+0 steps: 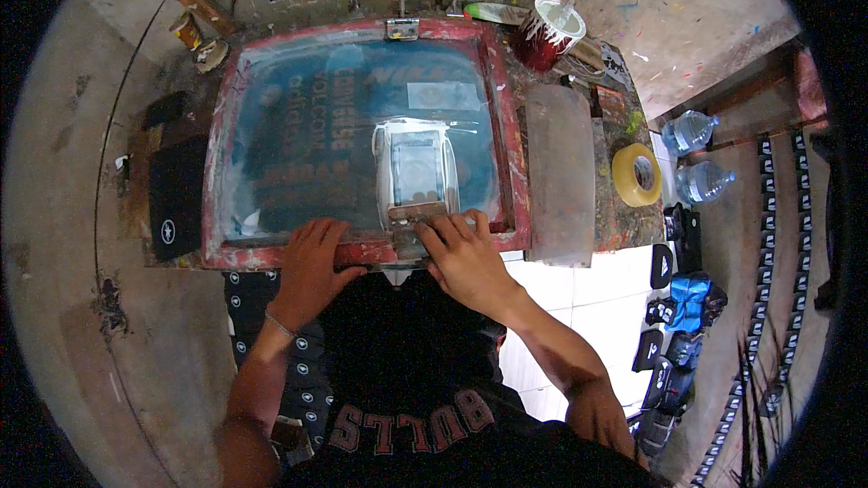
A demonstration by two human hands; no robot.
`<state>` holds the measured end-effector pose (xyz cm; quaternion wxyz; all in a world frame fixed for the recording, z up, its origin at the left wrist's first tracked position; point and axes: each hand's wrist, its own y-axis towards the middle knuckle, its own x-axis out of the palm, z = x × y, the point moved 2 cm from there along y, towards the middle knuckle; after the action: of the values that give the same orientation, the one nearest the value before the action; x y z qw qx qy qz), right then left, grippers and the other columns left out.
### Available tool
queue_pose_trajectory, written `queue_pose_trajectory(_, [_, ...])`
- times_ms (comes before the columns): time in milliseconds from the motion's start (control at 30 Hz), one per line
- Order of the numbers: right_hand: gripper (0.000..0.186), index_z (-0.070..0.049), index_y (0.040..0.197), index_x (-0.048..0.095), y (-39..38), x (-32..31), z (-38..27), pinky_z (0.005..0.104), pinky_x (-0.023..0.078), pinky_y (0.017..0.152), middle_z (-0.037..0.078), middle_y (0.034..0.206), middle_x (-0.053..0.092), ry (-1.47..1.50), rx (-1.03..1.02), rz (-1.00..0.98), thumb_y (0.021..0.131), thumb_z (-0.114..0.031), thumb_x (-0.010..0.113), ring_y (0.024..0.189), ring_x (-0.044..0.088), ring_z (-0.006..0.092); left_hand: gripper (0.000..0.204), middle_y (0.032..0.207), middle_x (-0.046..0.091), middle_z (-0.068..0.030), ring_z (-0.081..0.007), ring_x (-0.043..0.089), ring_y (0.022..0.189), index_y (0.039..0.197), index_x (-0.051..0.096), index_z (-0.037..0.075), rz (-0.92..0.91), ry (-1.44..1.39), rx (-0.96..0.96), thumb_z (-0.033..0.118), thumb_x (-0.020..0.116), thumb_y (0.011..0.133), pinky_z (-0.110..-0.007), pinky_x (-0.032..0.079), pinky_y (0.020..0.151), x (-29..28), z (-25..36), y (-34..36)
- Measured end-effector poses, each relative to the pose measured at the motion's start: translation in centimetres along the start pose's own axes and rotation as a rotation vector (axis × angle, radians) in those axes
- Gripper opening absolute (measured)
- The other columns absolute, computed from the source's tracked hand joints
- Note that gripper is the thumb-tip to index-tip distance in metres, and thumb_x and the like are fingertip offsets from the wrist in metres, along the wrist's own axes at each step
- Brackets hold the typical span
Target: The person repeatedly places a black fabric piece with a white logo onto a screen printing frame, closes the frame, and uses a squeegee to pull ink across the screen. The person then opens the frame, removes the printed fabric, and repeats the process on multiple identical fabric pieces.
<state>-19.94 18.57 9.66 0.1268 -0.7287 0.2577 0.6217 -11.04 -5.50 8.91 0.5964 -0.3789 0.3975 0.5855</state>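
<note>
A red wooden screen-printing frame (508,154) with blue mesh (271,126) lies on the paint-spattered workbench (624,226). A white-coated rectangle with a clear middle (416,163) shows on the mesh's right half. My left hand (312,262) grips the frame's lower edge, fingers curved over it and thumb toward me. My right hand (466,258) holds a brown-and-grey squeegee (409,213) at the bottom of the white rectangle, beside the frame's lower edge. A metal clamp (401,29) sits on the frame's top edge.
Right of the frame lie a translucent sheet (561,172), a tape roll (636,175) and a paint-smeared can (549,32). A black printed piece (176,199) lies left. Water bottles (689,134) stand at right, above several black fabric items (660,267). Rows of small printed pieces (767,181) run along the far right.
</note>
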Motion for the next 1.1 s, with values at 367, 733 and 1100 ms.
queue_pose_trajectory(367, [0.024, -0.004, 0.103, 0.056, 7.1, -0.7, 2.9, 0.0492, 0.041, 0.091, 0.015, 0.094, 0.068, -0.137, 0.04, -0.004, 0.081, -0.006, 0.068, 0.093, 0.068, 0.0344, 0.077, 0.136, 0.053, -0.0165, -0.0374, 0.048, 0.132, 0.136, 0.055, 0.005, 0.001, -0.014, 0.023, 0.03, 0.089, 0.073, -0.054, 0.032, 0.115, 2.2, 0.2, -1.6])
queue_pose_trajectory(733, [0.026, -0.003, 0.107, 0.056, 15.1, 0.3, 9.6, 0.0537, 0.042, 0.086, 0.019, 0.101, 0.068, -0.209, 0.211, 0.159, 0.083, -0.005, 0.065, 0.097, 0.067, 0.0372, 0.071, 0.146, 0.047, -0.0175, -0.0418, 0.042, 0.138, 0.139, 0.055, 0.007, 0.131, -0.073, -0.033, 0.03, 0.085, 0.079, -0.056, 0.026, 0.119, 3.2, 0.2, -3.0])
queue_pose_trajectory(1100, [0.029, -0.003, 0.106, 0.055, 17.4, 0.4, 10.0, 0.0545, 0.041, 0.088, 0.018, 0.103, 0.067, -0.107, 0.089, -0.037, 0.079, -0.001, 0.067, 0.103, 0.065, 0.0389, 0.06, 0.146, 0.05, -0.0151, -0.0396, 0.042, 0.14, 0.135, 0.06, 0.008, 0.202, -0.134, -0.015, 0.025, 0.083, 0.082, -0.057, 0.027, 0.119, 2.9, 0.8, -3.5])
